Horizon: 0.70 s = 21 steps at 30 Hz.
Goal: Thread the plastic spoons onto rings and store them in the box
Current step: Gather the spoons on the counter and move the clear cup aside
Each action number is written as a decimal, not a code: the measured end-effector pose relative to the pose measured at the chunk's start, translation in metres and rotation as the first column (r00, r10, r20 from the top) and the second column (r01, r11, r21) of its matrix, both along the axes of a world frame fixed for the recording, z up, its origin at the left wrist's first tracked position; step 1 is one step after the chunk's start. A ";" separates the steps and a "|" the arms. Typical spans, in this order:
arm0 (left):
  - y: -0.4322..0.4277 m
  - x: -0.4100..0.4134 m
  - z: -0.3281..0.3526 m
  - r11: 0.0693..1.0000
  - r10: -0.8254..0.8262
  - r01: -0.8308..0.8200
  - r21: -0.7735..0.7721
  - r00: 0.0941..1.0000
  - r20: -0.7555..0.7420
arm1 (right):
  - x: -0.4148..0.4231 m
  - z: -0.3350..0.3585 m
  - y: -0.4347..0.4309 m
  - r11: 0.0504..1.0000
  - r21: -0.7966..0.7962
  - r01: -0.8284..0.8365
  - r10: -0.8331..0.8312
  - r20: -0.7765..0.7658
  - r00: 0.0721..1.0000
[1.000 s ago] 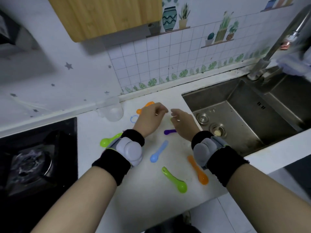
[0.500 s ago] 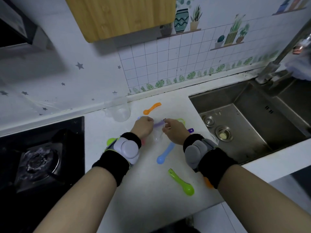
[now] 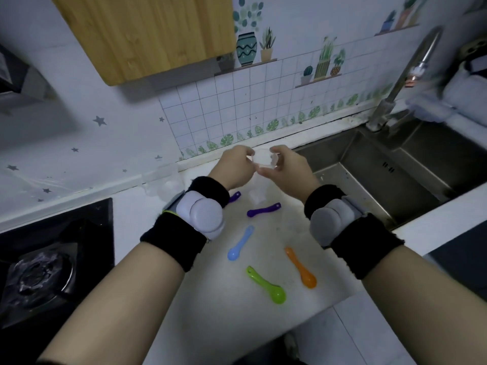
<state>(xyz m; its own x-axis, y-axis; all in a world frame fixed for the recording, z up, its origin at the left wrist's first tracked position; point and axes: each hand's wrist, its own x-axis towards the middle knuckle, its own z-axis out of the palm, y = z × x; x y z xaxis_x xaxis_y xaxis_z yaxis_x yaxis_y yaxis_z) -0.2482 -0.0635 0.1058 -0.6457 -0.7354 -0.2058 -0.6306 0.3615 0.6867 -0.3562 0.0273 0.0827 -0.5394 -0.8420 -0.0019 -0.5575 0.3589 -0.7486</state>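
My hands now lifted off surface (image 3: 210, 325): left hand (image 3: 234, 167) and right hand (image 3: 287, 168) pinch clear piece (image 3: 264, 160) together, probably ring. 5 spoons loose below: purple spoon (image 3: 263, 210), blue spoon (image 3: 238, 246), none threaded.

A home kitchen. Shown by a white countertop (image 3: 210, 312) at centre, a black gas hob (image 3: 47, 272) at 8 o'clock and a steel sink (image 3: 395, 175) at 3 o'clock with a tall metal tap (image 3: 405, 75) at 2 o'clock. Backed at 12 o'clock by a white tiled wall (image 3: 237, 101) with potted-plant and leaf stickers, and overhung by a wooden cabinet (image 3: 147, 32) at 11 o'clock.
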 end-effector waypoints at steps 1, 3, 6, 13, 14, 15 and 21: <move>0.004 -0.006 0.003 0.999 -0.016 0.015 -0.036 1.000 -0.011 | -0.006 0.005 0.005 1.000 -0.015 0.006 -0.006 0.008 1.000; 0.013 -0.016 0.007 0.995 -0.051 0.048 -0.082 0.998 -0.029 | -0.017 0.013 0.016 0.999 -0.036 0.013 -0.012 0.028 1.000; 0.026 -0.029 0.011 0.991 -0.117 0.114 -0.067 0.992 -0.040 | -0.033 0.019 0.033 0.999 -0.039 0.035 -0.035 0.004 0.999; 0.043 -0.036 -0.013 0.974 -0.227 0.227 0.012 0.973 -0.033 | -0.048 0.002 0.062 0.995 0.090 -0.034 0.036 -0.014 0.999; 0.045 -0.035 -0.019 0.970 -0.241 0.241 0.012 0.970 -0.021 | -0.048 -0.002 0.064 0.993 0.111 -0.042 0.043 -0.011 0.999; 0.046 -0.034 -0.024 0.967 -0.255 0.255 0.013 0.967 -0.013 | -0.047 -0.007 0.066 0.991 0.125 -0.042 0.043 -0.007 0.999; 0.053 -0.034 -0.045 0.965 -0.258 0.260 0.039 0.965 -0.040 | -0.049 -0.021 0.071 0.983 0.177 -0.053 0.065 -0.061 0.996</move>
<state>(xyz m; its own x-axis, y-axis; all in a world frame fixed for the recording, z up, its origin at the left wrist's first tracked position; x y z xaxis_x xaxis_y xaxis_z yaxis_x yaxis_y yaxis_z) -0.2826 -0.0102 0.0610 -0.8200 -0.5331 -0.2085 -0.4953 0.4784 0.7251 -0.4052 0.0979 0.0621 -0.4928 -0.8621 -0.1177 -0.6279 0.4460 -0.6379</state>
